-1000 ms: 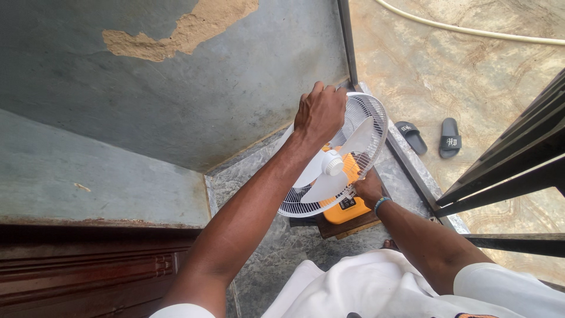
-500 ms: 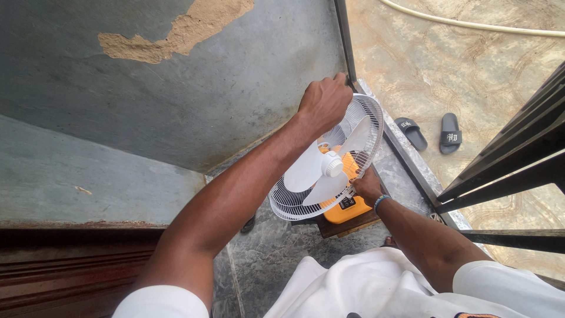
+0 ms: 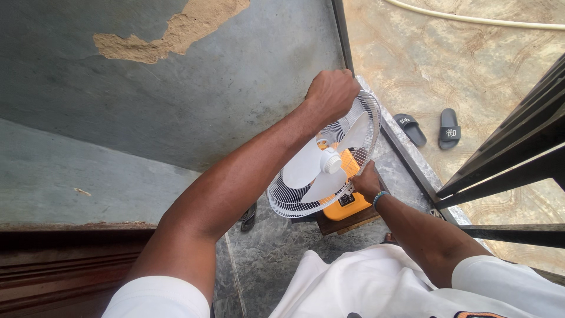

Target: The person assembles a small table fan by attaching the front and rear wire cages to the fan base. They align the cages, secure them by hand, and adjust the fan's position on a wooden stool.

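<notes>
Fan (image 3: 321,171): a round white wire-grille guard with smooth white plastic blades and hub, tilted face-up toward the camera on an orange plastic body (image 3: 346,206) that sits on a small wooden stool (image 3: 347,222) over the grey marbled stone floor (image 3: 276,253). Left hand (image 3: 332,94) is closed in a fist over the guard's upper rim; right hand (image 3: 368,182) is curled onto its lower-right rim beside the orange body. Rough grey plastered wall (image 3: 176,100) stands just behind, dark metal railing (image 3: 506,165) to the right, and two black slippers (image 3: 429,129) lie apart on the mottled tan ground beyond.

Tilted white fan (image 3: 321,171), blades bare, orange base.
</notes>
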